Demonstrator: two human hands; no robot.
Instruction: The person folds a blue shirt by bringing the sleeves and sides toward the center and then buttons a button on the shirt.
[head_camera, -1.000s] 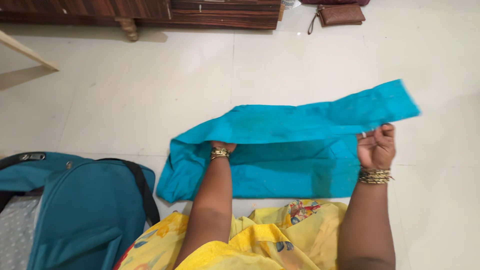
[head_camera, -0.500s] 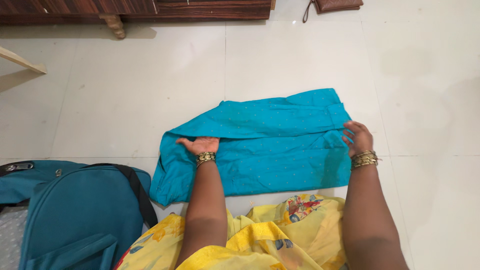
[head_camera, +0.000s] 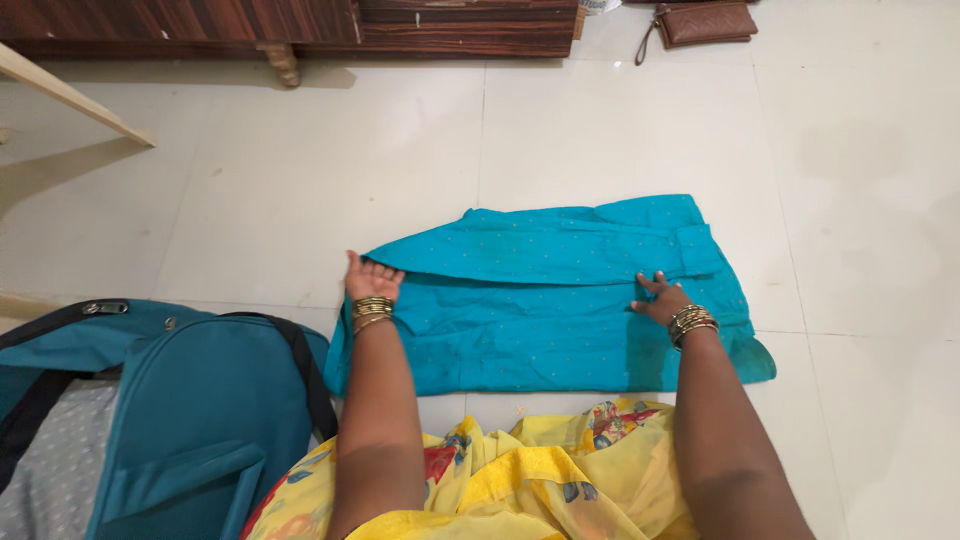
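Observation:
A teal garment (head_camera: 545, 300) lies folded flat on the white tiled floor, in front of my lap. My left hand (head_camera: 370, 278) rests at its left edge, fingers spread, pressing on the cloth's corner. My right hand (head_camera: 660, 296) presses flat on the right part of the cloth, just below the folded-over upper strip. Both wrists wear gold bangles. Neither hand grips anything. Yellow flowered fabric (head_camera: 520, 470) covers my lap below the garment.
An open teal bag (head_camera: 190, 410) with black straps sits at lower left. Dark wooden furniture (head_camera: 300, 25) runs along the top edge. A brown wristlet purse (head_camera: 705, 22) lies at top right. A pale wooden bar (head_camera: 70, 95) juts in from the left.
My right hand laid the raised right end of the cloth down and folded it in, making the garment shorter. Both hands now press flat on it.

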